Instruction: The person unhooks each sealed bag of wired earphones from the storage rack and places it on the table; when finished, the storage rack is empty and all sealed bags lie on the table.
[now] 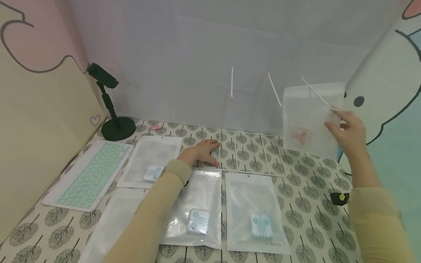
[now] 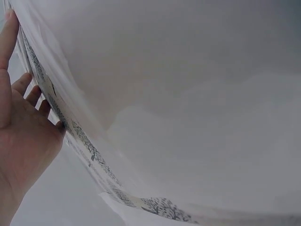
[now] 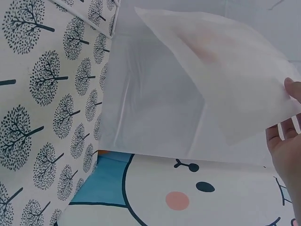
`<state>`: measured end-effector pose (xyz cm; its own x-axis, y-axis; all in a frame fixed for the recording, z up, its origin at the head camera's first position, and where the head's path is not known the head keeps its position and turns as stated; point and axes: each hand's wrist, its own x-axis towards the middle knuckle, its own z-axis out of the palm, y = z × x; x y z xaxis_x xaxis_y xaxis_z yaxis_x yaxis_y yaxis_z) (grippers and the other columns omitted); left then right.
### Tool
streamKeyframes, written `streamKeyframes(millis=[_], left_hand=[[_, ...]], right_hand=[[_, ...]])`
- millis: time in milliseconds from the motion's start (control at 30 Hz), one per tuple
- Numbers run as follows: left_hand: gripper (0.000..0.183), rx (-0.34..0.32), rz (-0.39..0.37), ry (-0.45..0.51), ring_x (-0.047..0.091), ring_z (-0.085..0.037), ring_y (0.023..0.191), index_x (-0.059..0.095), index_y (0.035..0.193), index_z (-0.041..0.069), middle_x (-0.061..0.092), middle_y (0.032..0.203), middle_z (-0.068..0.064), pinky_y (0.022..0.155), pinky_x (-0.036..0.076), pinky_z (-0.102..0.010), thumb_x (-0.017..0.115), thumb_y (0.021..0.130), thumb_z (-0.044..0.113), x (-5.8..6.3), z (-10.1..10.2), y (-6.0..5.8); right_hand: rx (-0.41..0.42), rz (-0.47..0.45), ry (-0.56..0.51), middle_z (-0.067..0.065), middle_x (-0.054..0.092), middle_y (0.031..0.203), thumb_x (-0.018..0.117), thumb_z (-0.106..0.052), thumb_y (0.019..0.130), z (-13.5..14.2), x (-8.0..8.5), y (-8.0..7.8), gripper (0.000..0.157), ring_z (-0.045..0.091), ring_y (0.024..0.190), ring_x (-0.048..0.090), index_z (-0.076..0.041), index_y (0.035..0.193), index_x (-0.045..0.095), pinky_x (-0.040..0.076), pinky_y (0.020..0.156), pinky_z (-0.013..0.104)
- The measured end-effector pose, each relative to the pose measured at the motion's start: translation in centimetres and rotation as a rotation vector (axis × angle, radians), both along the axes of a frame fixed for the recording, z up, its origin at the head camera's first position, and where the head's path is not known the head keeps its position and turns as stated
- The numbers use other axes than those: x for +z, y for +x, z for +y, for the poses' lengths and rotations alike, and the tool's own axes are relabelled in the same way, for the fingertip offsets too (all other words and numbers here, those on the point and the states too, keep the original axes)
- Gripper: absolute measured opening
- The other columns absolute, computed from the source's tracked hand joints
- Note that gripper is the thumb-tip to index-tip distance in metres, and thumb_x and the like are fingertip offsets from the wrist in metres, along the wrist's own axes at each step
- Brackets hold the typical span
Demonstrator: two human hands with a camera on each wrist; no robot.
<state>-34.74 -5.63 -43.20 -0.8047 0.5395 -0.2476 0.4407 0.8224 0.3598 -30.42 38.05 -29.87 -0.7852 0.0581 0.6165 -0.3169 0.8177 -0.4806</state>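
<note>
My right hand (image 1: 350,131) pinches the right side of a translucent zip bag (image 1: 312,124) with a small pink item (image 1: 300,136) inside. The bag is raised at the right, overlapping the rightmost hook (image 1: 318,93) of a white wire rack (image 1: 253,171), and the fingertips are right at that hook's tip. In the right wrist view the bag (image 3: 225,61) slants away from the fingers. My left hand (image 1: 202,150) rests at the left side of the rack's base, fingers spread and fairly straight. The left wrist view shows its fingertips (image 2: 34,94) along the rack's edge.
Bags with boxed white earphones lie in front, one at centre (image 1: 210,190), another to its right (image 1: 243,193). More bags (image 1: 164,146) lie at left beside a mint keyboard (image 1: 95,171). Behind stand a black desk stand (image 1: 115,124) and a pink stick (image 1: 155,127). A black object (image 1: 338,199) lies right.
</note>
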Motion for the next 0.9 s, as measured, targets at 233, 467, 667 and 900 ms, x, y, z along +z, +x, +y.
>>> streamKeyframes(millis=[233, 467, 667, 900], left_hand=[[0.098, -0.007, 0.002, -0.015, 0.009, -0.032, 0.145, 0.018, 0.152, 0.022, 0.012, 0.159, -0.004, 0.116, 0.012, -0.054, 0.067, 0.077, 0.060, -0.1, 0.1, -0.2], [0.097, -0.004, 0.006, -0.027, 0.009, -0.033, 0.145, 0.018, 0.152, 0.022, 0.013, 0.159, -0.003, 0.116, 0.012, -0.054, 0.067, 0.077, 0.059, 0.0, 0.1, 0.0], [0.099, -0.032, 0.026, -0.040, 0.010, -0.034, 0.144, 0.017, 0.152, 0.021, 0.013, 0.159, -0.004, 0.117, 0.012, -0.053, 0.066, 0.077, 0.061, -0.2, 0.0, -0.4], [0.100, -0.038, 0.030, -0.042, 0.010, -0.034, 0.144, 0.016, 0.152, 0.020, 0.013, 0.159, -0.005, 0.117, 0.012, -0.054, 0.065, 0.077, 0.063, -0.2, -0.1, -0.5]], right_hand=[[0.065, -0.006, -0.019, -0.032, 0.045, 0.106, 0.070, -0.012, 0.085, 0.8, 0.6, 1.3, 0.049, -0.016, 0.094, 0.043, -0.022, 0.131, 0.057, 0.036, 0.073, -0.005], [0.105, 0.016, 0.015, -0.036, 0.045, 0.104, 0.072, -0.008, 0.082, 1.6, 1.1, 2.6, 0.051, -0.018, 0.093, 0.043, -0.019, 0.130, 0.058, 0.034, 0.074, -0.006], [0.124, 0.012, 0.034, -0.037, 0.045, 0.103, 0.073, -0.004, 0.079, 2.4, 1.7, 3.4, 0.054, -0.019, 0.092, 0.043, -0.017, 0.129, 0.059, 0.033, 0.073, -0.006], [0.101, 0.017, 0.113, -0.037, 0.042, 0.103, 0.074, -0.003, 0.079, 2.9, 2.4, 4.5, 0.054, -0.016, 0.083, 0.039, -0.014, 0.129, 0.058, 0.030, 0.067, -0.004]])
